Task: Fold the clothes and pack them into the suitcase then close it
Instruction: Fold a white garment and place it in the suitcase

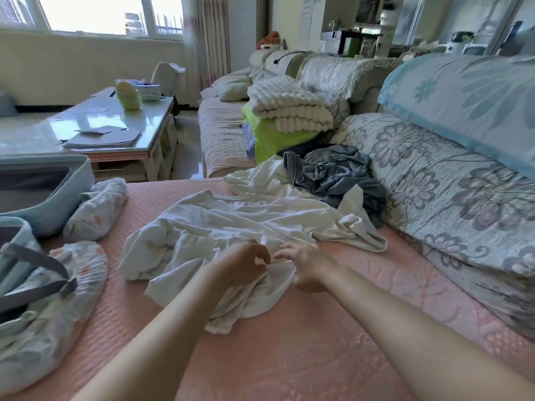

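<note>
A crumpled white garment (231, 224) lies spread on the pink sofa seat (289, 357) in front of me. My left hand (241, 263) grips a bunch of its near edge with curled fingers. My right hand (304, 263) is just beside it, fingers curled on the same bunched cloth. Behind the white garment lies a rumpled blue-grey garment (335, 172) partly over another white piece (257, 175). The light blue suitcase (58, 195) stands open at the left edge, its grey straps (37, 273) hanging over floral pouches.
Floral cushions (448, 192) line the sofa back on the right. A folded white blanket (289, 108) on a green sheet sits farther along the sofa. A glass coffee table (115, 123) with papers stands to the left. Two floral fabric pouches (95, 206) lie beside the suitcase.
</note>
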Demonstrator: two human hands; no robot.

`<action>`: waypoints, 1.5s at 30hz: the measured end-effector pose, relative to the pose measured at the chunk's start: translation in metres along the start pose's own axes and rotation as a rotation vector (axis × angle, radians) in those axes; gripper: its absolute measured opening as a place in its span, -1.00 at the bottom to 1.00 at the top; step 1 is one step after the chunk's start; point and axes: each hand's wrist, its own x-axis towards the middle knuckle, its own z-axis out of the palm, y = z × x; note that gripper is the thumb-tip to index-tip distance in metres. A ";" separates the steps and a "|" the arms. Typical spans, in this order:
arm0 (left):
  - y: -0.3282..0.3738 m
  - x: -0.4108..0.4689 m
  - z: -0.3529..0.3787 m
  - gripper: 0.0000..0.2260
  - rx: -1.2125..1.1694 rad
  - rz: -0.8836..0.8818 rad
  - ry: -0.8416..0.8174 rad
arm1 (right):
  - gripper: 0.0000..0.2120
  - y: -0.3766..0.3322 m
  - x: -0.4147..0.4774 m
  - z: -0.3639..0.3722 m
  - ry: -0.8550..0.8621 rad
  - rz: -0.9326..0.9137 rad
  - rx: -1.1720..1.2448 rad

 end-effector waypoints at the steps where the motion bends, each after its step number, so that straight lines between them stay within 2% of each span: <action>1: -0.009 -0.015 -0.003 -0.80 0.077 0.005 0.025 | -0.47 -0.012 -0.004 0.007 0.015 -0.023 0.041; 4: -0.039 -0.056 0.001 -0.45 0.242 -0.045 -0.039 | -0.45 -0.047 -0.009 0.034 0.031 -0.075 0.047; 6: -0.060 -0.077 0.009 -0.39 0.224 -0.098 -0.031 | -0.41 -0.058 -0.004 0.056 0.022 -0.049 0.059; 9: -0.083 -0.095 0.019 -0.59 0.065 -0.118 0.095 | -0.52 -0.065 -0.005 0.067 0.065 -0.014 0.183; 13: -0.084 -0.107 0.011 -0.74 -0.129 -0.096 0.297 | -0.66 -0.061 -0.006 0.053 0.123 -0.028 0.137; 16: -0.084 -0.121 -0.003 -0.86 -0.294 -0.115 0.337 | -0.69 -0.051 -0.009 0.030 0.297 0.047 0.064; 18: -0.090 -0.130 -0.015 -0.90 -0.293 -0.157 0.373 | -0.66 -0.039 -0.014 0.021 0.399 0.151 -0.016; 20: -0.093 -0.142 -0.027 -0.99 -0.157 -0.301 0.220 | -0.61 -0.030 -0.021 0.022 0.422 0.268 -0.029; 22: -0.093 -0.148 -0.029 -0.77 0.134 -0.411 0.053 | -0.54 -0.028 -0.026 0.030 0.329 0.315 -0.057; 23: -0.091 -0.150 -0.028 -0.74 0.217 -0.422 0.045 | -0.51 -0.029 -0.027 0.034 0.297 0.308 -0.045; 26: -0.074 -0.148 -0.019 -0.69 0.155 -0.317 0.162 | -0.57 -0.035 -0.033 0.039 0.386 0.201 -0.035; 28: -0.065 -0.147 -0.009 -0.50 0.257 -0.182 -0.038 | -0.62 -0.041 -0.040 0.037 0.363 0.076 -0.151; 30: -0.069 -0.151 0.005 -0.22 0.367 -0.174 -0.269 | -0.55 -0.050 -0.046 0.033 0.199 -0.025 -0.210; 31: -0.074 -0.152 0.009 -0.12 0.391 -0.188 -0.312 | -0.48 -0.054 -0.048 0.031 0.106 -0.044 -0.262; 32: -0.078 -0.153 0.012 -0.12 0.379 -0.196 -0.288 | -0.43 -0.058 -0.050 0.030 0.028 -0.045 -0.326; 35: -0.083 -0.151 0.001 -0.49 0.298 -0.168 -0.094 | -0.44 -0.060 -0.049 0.022 -0.037 0.028 -0.309; 37: -0.082 -0.154 -0.017 -0.58 0.186 -0.190 -0.132 | -0.52 -0.054 -0.047 0.013 -0.006 0.083 -0.093; 39: -0.084 -0.156 -0.036 -0.64 -0.082 -0.247 -0.168 | -0.65 -0.041 -0.042 0.005 0.091 0.154 0.247; 41: -0.091 -0.150 -0.046 -0.66 -0.218 -0.298 -0.026 | -0.72 -0.031 -0.036 -0.002 0.261 0.207 0.472; 43: -0.100 -0.139 -0.046 -0.63 -0.063 -0.355 0.252 | -0.66 -0.025 -0.028 0.000 0.424 0.278 0.499; 45: -0.103 -0.129 -0.037 -0.61 0.086 -0.364 0.399 | -0.58 -0.022 -0.020 0.006 0.444 0.366 0.277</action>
